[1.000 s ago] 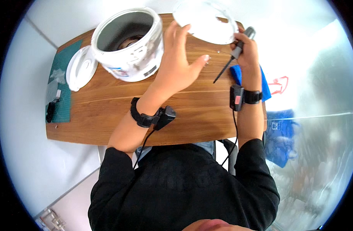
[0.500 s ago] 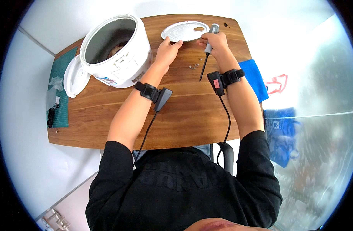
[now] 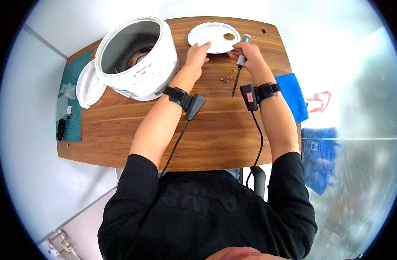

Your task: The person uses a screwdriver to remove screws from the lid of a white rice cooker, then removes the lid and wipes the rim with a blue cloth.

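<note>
My left hand (image 3: 196,58) pinches the near left edge of a white oval cover plate (image 3: 203,35), its thumb on top. The plate has one round hole toward its right side. In my right hand (image 3: 250,54), a grey-handled screwdriver (image 3: 240,60) is held with its dark shaft pointing down toward me, the tip above the tabletop. My right fingertips are close to the plate's right edge; whether they touch it I cannot tell. Several small screws (image 3: 226,79) lie on the wood between my hands.
A white rice cooker body (image 3: 140,78) stands open-topped at the left, beside a white lid (image 3: 89,86). Farther left, a green mat (image 3: 75,125) carries clear plastic bags and a black cord (image 3: 61,128). A blue cloth (image 3: 292,97) hangs over the table's (image 3: 194,147) right edge.
The view has shifted slightly, moving the whole scene a little. The plate's face shows smoother and brighter, and my left thumb lies farther over its edge. The screwdriver stays in my right hand.
</note>
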